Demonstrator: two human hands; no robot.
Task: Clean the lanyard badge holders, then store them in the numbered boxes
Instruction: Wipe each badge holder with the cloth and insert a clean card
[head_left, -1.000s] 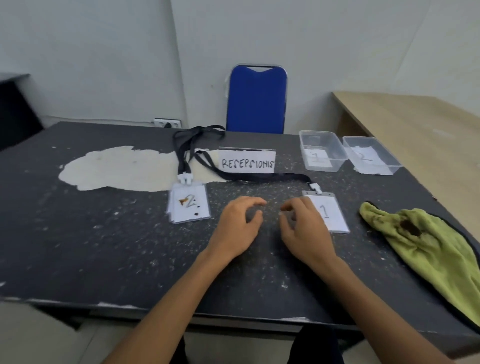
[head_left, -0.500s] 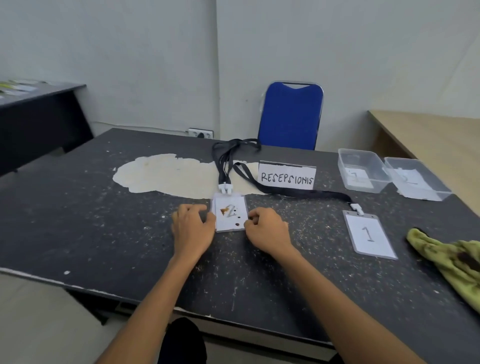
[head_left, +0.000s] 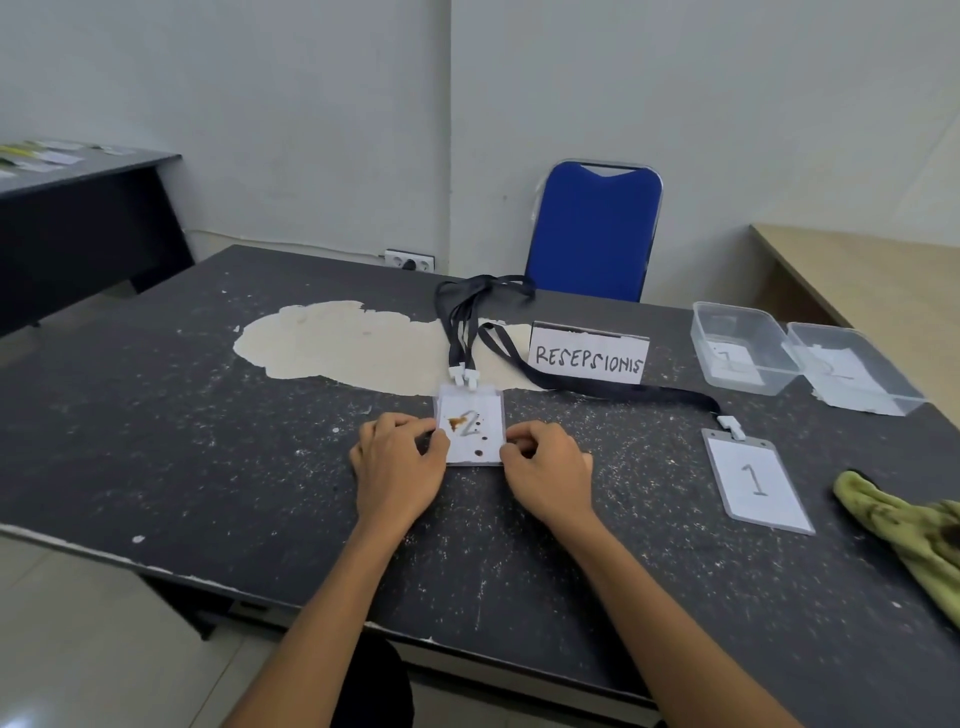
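Stains mark badge holder 2 (head_left: 470, 428) at the table's (head_left: 208, 467) middle; my left hand (head_left: 397, 467) and right hand (head_left: 548, 473) pinch its sides. Cleaning seems barely begun: cloth (head_left: 909, 525) idle at the right edge, numbered boxes (head_left: 748, 383) without holders.

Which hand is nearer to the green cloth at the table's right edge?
Right. The right hand holds the right edge of the stained badge holder, well short of the green cloth; the left hand is farther, at the holder's left edge.

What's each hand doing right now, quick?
Left hand: fingers curled, pinching the left edge of the stained badge holder.
Right hand: fingers curled, pinching its right edge.
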